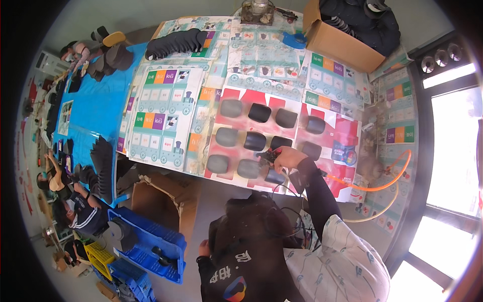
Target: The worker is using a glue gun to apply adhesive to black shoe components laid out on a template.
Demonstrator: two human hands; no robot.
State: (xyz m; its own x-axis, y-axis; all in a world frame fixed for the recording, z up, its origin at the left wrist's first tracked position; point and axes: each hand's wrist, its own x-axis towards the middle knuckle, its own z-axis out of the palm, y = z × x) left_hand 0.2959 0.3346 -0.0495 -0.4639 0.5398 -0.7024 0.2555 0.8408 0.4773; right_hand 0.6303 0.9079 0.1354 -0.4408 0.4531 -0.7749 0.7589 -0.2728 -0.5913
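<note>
My right hand point(289, 159) is closed around a dark spray gun point(269, 155), held over the near part of the table. Beneath it, several rounded cup-shaped pads lie in rows on a red and white printed sheet point(347, 136). Some look matte grey, like the grey pad point(218, 163) at the near left; others are darker, like the black pad point(259, 113). The gun and hand partly cover the pads in the middle and near rows. Low beside my dark apron point(246, 236) hangs my left hand point(204, 248), away from the table, its fingers mostly hidden.
An orange hose point(372, 189) loops off the table's right side. Stacked printed sheets point(160, 121) lie to the left, with a row of black pads point(176, 44) behind. A cardboard box point(342, 45) of black pieces stands far right. Blue crates point(151, 241) are lower left; people work beyond.
</note>
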